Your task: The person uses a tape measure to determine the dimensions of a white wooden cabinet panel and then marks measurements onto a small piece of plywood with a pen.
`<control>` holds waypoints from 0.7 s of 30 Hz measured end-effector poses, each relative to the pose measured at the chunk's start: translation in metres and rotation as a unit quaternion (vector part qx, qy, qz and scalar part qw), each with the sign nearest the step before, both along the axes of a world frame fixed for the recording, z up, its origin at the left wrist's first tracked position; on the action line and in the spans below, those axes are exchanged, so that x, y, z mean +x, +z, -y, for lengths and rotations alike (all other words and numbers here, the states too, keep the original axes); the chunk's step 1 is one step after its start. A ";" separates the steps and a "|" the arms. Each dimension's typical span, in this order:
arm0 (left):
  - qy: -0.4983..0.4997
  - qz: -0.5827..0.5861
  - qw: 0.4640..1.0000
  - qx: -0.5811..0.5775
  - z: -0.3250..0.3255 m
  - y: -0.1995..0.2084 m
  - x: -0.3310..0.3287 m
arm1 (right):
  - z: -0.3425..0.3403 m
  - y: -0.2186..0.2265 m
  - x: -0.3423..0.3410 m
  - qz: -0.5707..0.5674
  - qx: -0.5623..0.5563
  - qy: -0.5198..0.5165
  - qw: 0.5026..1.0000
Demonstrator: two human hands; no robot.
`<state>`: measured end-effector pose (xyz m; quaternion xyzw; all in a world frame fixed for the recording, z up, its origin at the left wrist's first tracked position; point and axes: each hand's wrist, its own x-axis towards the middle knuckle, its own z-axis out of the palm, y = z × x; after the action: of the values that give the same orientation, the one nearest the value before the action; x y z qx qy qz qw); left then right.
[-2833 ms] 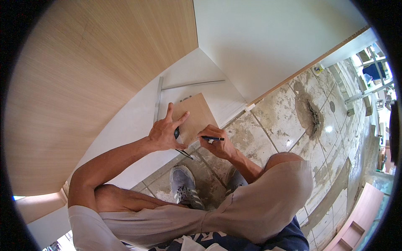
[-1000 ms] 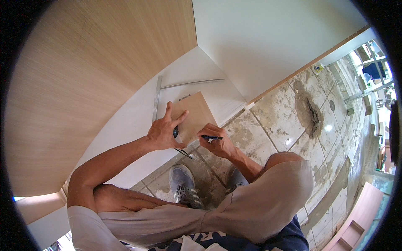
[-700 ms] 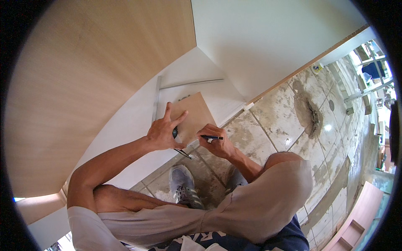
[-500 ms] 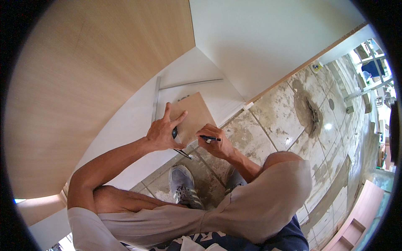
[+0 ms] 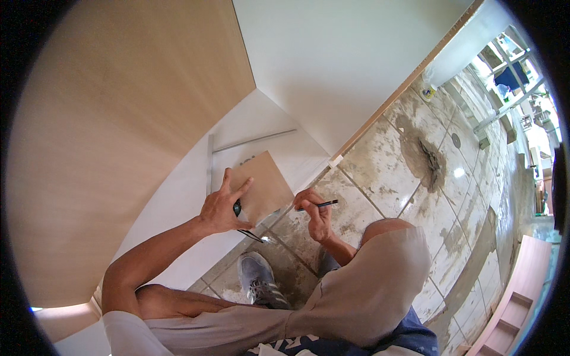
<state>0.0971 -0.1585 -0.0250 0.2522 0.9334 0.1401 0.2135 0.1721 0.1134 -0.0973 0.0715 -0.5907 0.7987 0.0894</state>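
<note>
Left hand [image 5: 221,210] center-left of frame, fingers spread wide, laid over the left part of a small tan board [image 5: 264,184] near mid-frame. Black round object [image 5: 237,208] shows at that palm, mostly covered; can't tell if gripped. Dark cord [image 5: 252,236] just below it. Right hand [image 5: 316,218], right of the board, fingers closed around a dark pen [image 5: 323,204], back end pointing right; fingertips at the board's right corner, contact unclear. Board overlaps a white base panel [image 5: 172,231]. Two thin metal strips [image 5: 255,140] lie on the base above the board, meeting at a corner. Big wood-grain panel [image 5: 119,148] upper left, white panel [image 5: 344,65] upper center. Stained tile floor [image 5: 368,178] right, gray shoe [image 5: 255,272] lower center.
</note>
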 end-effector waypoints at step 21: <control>-0.016 0.024 1.000 -0.011 0.003 -0.005 -0.010 | -0.014 -0.007 -0.003 0.186 -0.021 -0.023 0.982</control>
<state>0.0872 -0.1617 -0.0304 0.2609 0.9255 0.1324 0.2406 0.1691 0.1275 -0.1046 -0.0938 -0.5820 0.8078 -0.0020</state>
